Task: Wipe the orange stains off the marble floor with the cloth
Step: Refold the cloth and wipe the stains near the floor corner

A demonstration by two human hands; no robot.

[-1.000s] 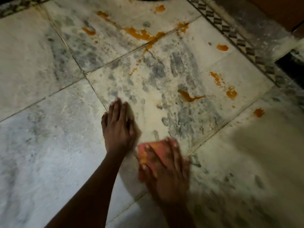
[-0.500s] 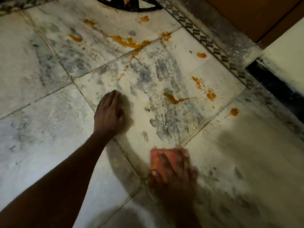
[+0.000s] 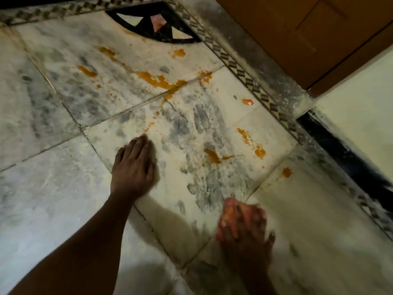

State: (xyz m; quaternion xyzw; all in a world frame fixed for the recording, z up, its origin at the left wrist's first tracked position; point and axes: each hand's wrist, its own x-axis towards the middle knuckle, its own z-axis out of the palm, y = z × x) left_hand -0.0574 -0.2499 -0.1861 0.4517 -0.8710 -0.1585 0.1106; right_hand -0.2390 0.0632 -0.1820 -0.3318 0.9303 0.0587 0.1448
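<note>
Orange stains spot the pale marble floor (image 3: 53, 199): a long streak (image 3: 157, 79) along a tile joint, a smear (image 3: 214, 156) mid-tile, a dotted trail (image 3: 253, 143) and a blob (image 3: 286, 172) to the right. My right hand (image 3: 246, 235) lies flat on a pink-orange cloth (image 3: 228, 209), pressing it to the floor near a tile joint; both are motion-blurred. My left hand (image 3: 134, 167) rests palm down on the marble, left of the smear, holding nothing.
A patterned mosaic border (image 3: 240, 71) runs diagonally along the floor's far right, with a black inlay corner (image 3: 153, 24) at the top. Beyond it stand a brown wooden door (image 3: 297, 35) and a pale wall (image 3: 357, 99) with a black skirting (image 3: 340, 154).
My right hand has slid the cloth rightward and nearer along the floor. The view has tilted up, showing more of the door and wall. My left hand stays planted.
</note>
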